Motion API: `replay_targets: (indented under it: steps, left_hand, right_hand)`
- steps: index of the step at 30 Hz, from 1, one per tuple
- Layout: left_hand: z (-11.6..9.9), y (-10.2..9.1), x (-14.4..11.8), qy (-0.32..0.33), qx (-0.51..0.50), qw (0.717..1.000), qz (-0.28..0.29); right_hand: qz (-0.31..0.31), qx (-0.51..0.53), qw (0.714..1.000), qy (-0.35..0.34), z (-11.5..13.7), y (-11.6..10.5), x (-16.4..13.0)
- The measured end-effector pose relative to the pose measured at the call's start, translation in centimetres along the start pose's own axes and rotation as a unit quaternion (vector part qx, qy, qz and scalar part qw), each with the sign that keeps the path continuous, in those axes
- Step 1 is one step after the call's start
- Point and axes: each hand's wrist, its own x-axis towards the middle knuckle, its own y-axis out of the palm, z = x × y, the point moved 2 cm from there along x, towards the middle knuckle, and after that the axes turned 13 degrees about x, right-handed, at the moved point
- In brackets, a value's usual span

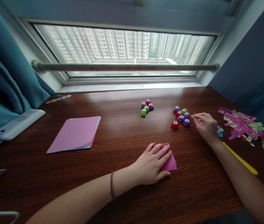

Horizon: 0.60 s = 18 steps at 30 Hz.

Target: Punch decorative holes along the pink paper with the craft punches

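Observation:
My left hand [154, 165] lies flat on a small piece of pink paper [171, 163] with punched holes near its far edge. The fingers are stretched out over it. Farther right, my right hand [205, 126] has its fingertips pinched together above a few small pink paper bits [200, 122]; what is between them, if anything, is hidden. Just left of it stand several small red, purple and green craft punches [180, 118]. A small pile of blue, white and red paper bits [220, 131] lies beside the right wrist.
A second group of craft punches [146, 108] stands mid-table. Pink and blue paper sheets [76, 133] are stacked at left, near a white power bank [17, 124] with a cable. Punched paper strips [246, 124] are heaped at right, behind a yellow stick [240, 158].

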Motion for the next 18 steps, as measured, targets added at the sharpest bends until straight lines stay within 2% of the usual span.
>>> replay_targets:
  steps: [3,6,8,13,18]
  left_hand:
    - [0.0,-0.1,-0.1,-0.001,0.014,1.000,-0.007]
    - [0.0,-0.1,-0.1,-0.002,0.029,0.999,-0.014]
    - [0.0,-0.1,-0.1,-0.004,0.033,0.999,-0.015]
    - [0.1,-0.2,0.0,-0.009,0.024,1.000,-0.014]
    - [0.1,-0.2,0.0,-0.010,0.012,1.000,-0.008]
  right_hand:
    - [0.135,0.072,0.985,-0.085,3.8,1.7,-0.5]
    - [0.222,0.118,0.960,-0.120,5.4,3.0,-1.0]
    - [0.233,0.124,0.957,-0.122,5.0,3.3,-1.2]
    - [0.205,0.102,0.967,-0.114,3.1,3.0,-1.1]
    - [0.195,0.047,0.971,-0.126,3.1,3.1,-1.0]
